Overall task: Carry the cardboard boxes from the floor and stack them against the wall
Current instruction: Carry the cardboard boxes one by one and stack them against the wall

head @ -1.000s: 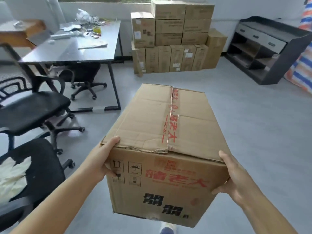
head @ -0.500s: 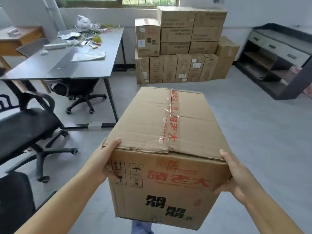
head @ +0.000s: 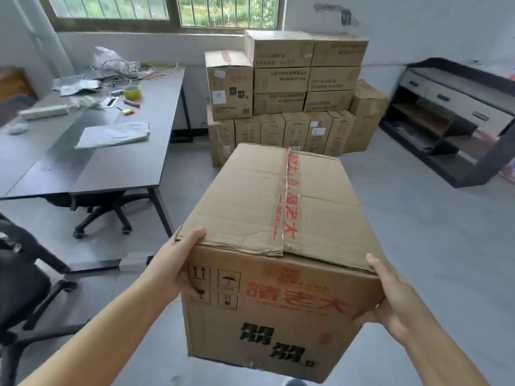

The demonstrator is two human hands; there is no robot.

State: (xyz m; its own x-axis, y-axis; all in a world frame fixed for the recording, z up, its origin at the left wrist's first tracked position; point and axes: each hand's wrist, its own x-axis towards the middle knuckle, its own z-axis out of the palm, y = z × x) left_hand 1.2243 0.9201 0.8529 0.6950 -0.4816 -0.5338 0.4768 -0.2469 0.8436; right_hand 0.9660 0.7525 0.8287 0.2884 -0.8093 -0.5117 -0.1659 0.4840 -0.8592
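I carry a large cardboard box (head: 281,218) off the floor in front of me; red printed tape runs along its top and red and black characters mark its near face. My left hand (head: 178,263) grips its near left corner, thumb over the top edge. My right hand (head: 390,299) grips the near right corner, fingers hidden round the side. Ahead, a stack of cardboard boxes (head: 287,93) stands against the wall under the window, with a row of upright boxes at its bottom and flatter boxes on top.
A dark desk (head: 117,162) cluttered with papers, cables and tape stands to the left, an office chair (head: 103,207) tucked beneath it. Another black chair (head: 19,285) is at my near left. A dark shelf unit with drawers (head: 451,121) stands at the right. Grey floor lies between.
The stack of boxes and the desk have come closer and larger in view as I walk forward with the box. My grip on the box is unchanged.
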